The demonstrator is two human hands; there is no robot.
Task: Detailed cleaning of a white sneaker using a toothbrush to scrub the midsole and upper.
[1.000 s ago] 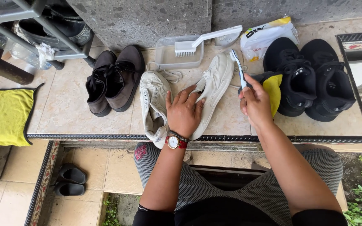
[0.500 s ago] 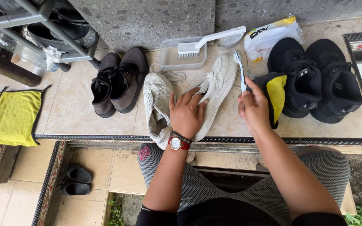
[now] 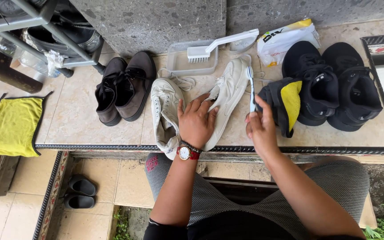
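1. Clearly, the left hand (image 3: pixel 196 122) lies flat with its fingers spread on a white sneaker (image 3: pixel 225 100), pressing it onto the tiled ledge (image 3: pixel 74 120); it grips nothing, the palm simply rests on the shoe. A watch (image 3: pixel 184 152) with a red band sits on that wrist.
2. The right hand (image 3: pixel 259 129) is closed around the handle of a toothbrush (image 3: pixel 250 89), which points away from the person, its far end lying along the edge of the same white sneaker.
3. That sneaker lies tilted on its side near the middle of the ledge, and its mate, a second white sneaker (image 3: pixel 164 111), lies just to its left, touching it near the ledge's front edge.
4. Just right of the right hand sits a dark cloth with a yellow patch (image 3: pixel 287 104), leaning against a pair of black sneakers (image 3: pixel 334 84).
5. Behind the white shoes stands a clear plastic tub (image 3: pixel 185 62) with a white scrubbing brush (image 3: pixel 221 44) laid across it, and a white pouch (image 3: pixel 285 38) lies to its right.
6. Left of the white pair stands a pair of brown shoes (image 3: pixel 123 86), and farther left a yellow towel (image 3: pixel 10 124) hangs over the ledge.
7. Below the ledge, dark sandals (image 3: pixel 80 191) rest on the floor.
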